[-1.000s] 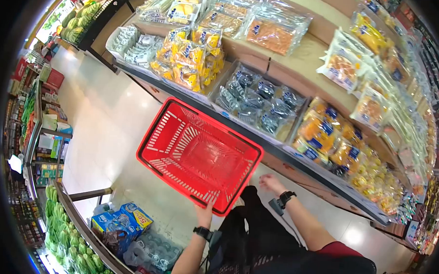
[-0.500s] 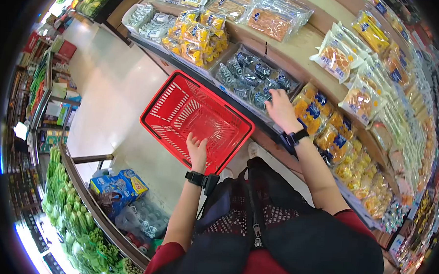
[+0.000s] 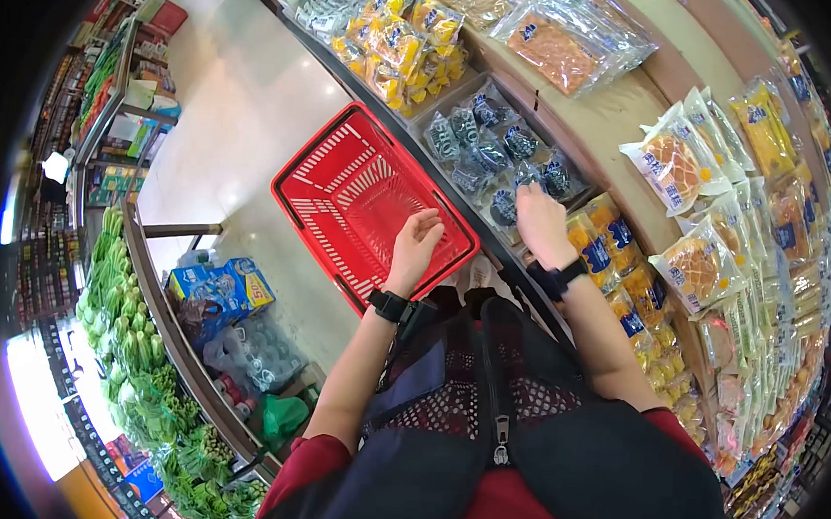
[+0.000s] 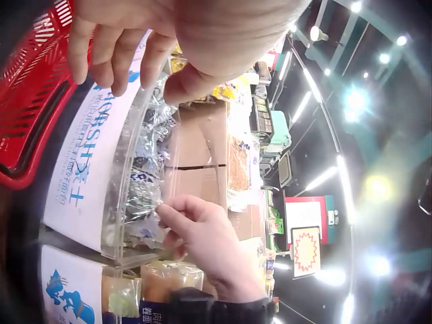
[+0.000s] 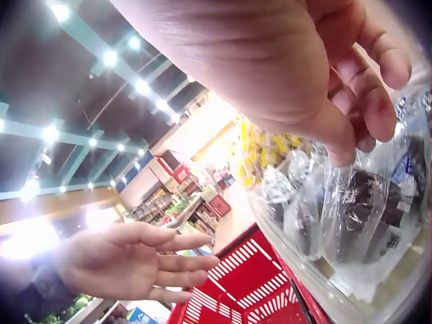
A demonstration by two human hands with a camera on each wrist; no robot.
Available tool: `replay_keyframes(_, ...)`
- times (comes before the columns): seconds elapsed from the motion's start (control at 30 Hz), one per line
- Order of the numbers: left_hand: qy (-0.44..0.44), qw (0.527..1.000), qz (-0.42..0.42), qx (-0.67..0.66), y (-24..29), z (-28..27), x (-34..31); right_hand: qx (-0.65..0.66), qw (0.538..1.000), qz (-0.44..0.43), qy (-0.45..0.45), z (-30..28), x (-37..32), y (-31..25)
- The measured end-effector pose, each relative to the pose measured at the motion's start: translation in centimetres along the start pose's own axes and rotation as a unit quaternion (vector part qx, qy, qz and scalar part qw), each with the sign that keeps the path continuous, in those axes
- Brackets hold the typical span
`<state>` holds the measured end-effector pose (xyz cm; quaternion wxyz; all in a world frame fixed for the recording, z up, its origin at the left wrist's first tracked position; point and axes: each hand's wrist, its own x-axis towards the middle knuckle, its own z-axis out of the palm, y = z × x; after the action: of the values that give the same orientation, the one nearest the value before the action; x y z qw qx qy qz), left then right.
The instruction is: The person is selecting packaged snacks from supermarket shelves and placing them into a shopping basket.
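Observation:
My right hand reaches into a clear plastic bin on the shelf's front edge. In the right wrist view its thumb and fingers pinch the wrapper of a dark packet, a see-through bag with dark contents. Similar packets lie around it in the bin. My left hand hangs over the near right side of a red shopping basket, holding nothing. Its fingers are relaxed and spread in the right wrist view. Nothing lies inside the basket, which stands against the shelf front.
Yellow packets fill the bin beyond, and orange-brown bread packets lie on the near side. Flat bagged breads sit higher up. To the left stand a blue box and a stand of leafy greens.
The left hand has let go of the basket's rim and come up over its right side. My right hand has moved from beside the body into the bin and taken hold of a packet.

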<state>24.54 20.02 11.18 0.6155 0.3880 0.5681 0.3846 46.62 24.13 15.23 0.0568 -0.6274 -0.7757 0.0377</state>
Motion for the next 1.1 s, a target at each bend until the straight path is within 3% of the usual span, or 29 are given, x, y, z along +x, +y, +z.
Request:
replay_keyframes(0.07,-0.029,0.998,0.058,-0.020,1.1,0.6,-0.2,0.053,0.999,-0.001,-0.001,-2.2,-0.8,0.0)
replay_keyframes(0.13,-0.055,0.997,0.048,-0.013,3.1,0.9,-0.4,0.131,0.991,0.000,-0.022,-5.2,-1.4,-0.4)
replay_keyframes(0.27,-0.158,0.974,-0.050,-0.155,2.9,0.4,0.5,0.234,0.971,-0.018,-0.041,-6.1,-1.5,-2.2)
replay_keyframes(0.33,-0.252,0.921,-0.109,-0.276,2.6,-0.1,1.4,0.278,0.957,-0.033,-0.078,-4.8,-1.2,-4.0)
replay_keyframes(0.4,-0.247,0.924,-0.109,-0.272,1.0,-1.1,2.7,0.310,0.944,-0.062,-0.091,-3.3,-1.0,-5.3)
replay_keyframes(0.53,-0.180,0.931,-0.163,-0.273,-3.4,-4.8,4.8,0.319,0.942,-0.044,-0.097,-3.0,-1.3,-6.6)
replay_keyframes(0.63,-0.139,0.928,-0.177,-0.297,-11.6,-8.3,8.7,0.320,0.942,0.032,-0.092,-3.1,-1.8,-5.7)
replay_keyframes(0.7,-0.027,0.932,-0.203,-0.300,-17.6,-9.8,11.5,0.296,0.951,0.041,-0.081,-2.9,-2.5,-4.9)
replay_keyframes(0.73,-0.030,0.930,-0.208,-0.302,-19.0,-10.2,12.3,0.292,0.950,0.063,-0.090,-3.1,-2.8,-4.9)
replay_keyframes(0.8,0.056,0.945,-0.292,-0.135,-21.9,-10.5,13.7,0.278,0.951,0.089,-0.097,-3.8,-3.6,-5.0)
replay_keyframes(0.83,0.098,0.941,-0.310,-0.090,-26.6,-10.6,15.3,0.267,0.952,0.109,-0.102,-4.1,-3.9,-5.1)
replay_keyframes(0.97,0.092,0.932,-0.350,-0.001,-29.7,-9.3,17.2,0.240,0.949,0.171,-0.108,-5.4,-4.6,-6.0)
replay_keyframes(1.1,0.129,0.931,-0.333,-0.072,-30.6,-7.3,17.8,0.211,0.955,0.181,-0.103,-5.7,-4.9,-5.8)
